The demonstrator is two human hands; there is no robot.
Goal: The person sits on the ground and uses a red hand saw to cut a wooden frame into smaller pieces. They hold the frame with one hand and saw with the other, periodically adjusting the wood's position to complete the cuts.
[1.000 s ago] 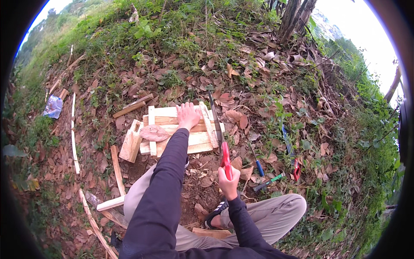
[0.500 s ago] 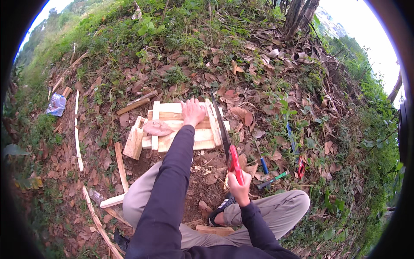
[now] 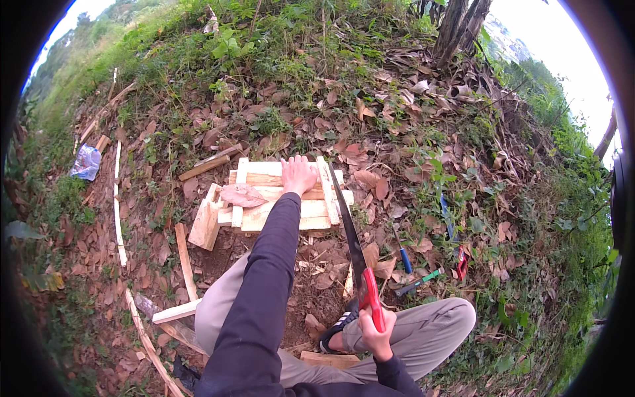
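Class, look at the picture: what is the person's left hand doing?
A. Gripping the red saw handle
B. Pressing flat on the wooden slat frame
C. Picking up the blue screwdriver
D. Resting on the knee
B: the left hand lies palm-down on the wooden slat frame, while the right hand grips the saw.

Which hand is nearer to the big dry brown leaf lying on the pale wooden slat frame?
The left. The left hand presses flat on the pale wooden slat frame, just right of the big dry brown leaf. The right hand grips the red-handled handsaw far below.

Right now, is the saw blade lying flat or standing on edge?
On edge: the saw shows as a thin dark strip, its red handle in the right hand, tip beside the wooden frame.
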